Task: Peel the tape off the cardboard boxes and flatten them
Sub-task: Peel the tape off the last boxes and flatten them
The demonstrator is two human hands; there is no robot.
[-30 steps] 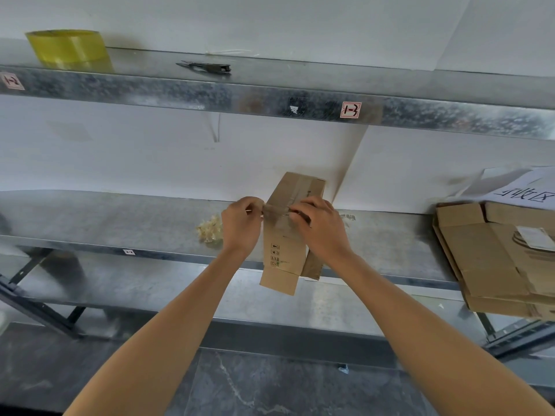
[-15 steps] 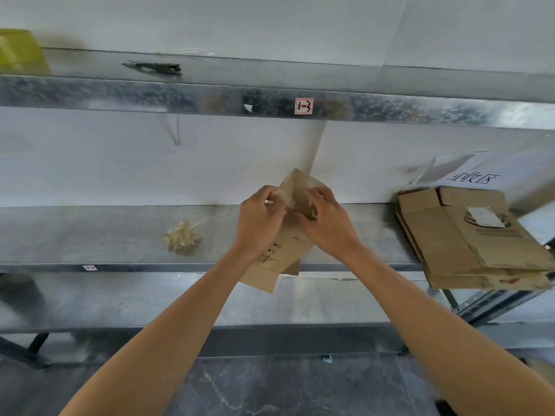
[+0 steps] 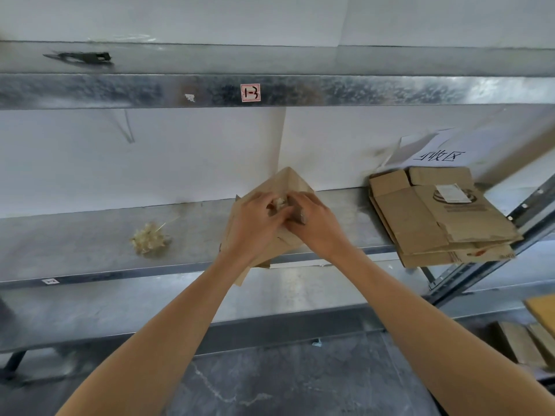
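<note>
A small brown cardboard box (image 3: 289,182) is held tilted above the front of the middle metal shelf (image 3: 90,250), one corner pointing up. My left hand (image 3: 255,226) lies over its left face and pinches a pale crumpled bit of tape (image 3: 280,202) at its fingertips. My right hand (image 3: 318,228) grips the box from the right, fingers curled over a dark strip near the tape. The two hands touch and hide most of the box's near side.
A stack of flattened cardboard boxes (image 3: 435,223) lies at the shelf's right end, below a paper sign (image 3: 435,154). A wad of peeled tape (image 3: 150,239) sits on the shelf to the left. A dark cutter (image 3: 81,57) rests on the top shelf. More cardboard (image 3: 537,334) stands at lower right.
The view has swung right, and the yellow tape roll has left it. The box has turned from upright to tilted. My hands have closed in together over the tape.
</note>
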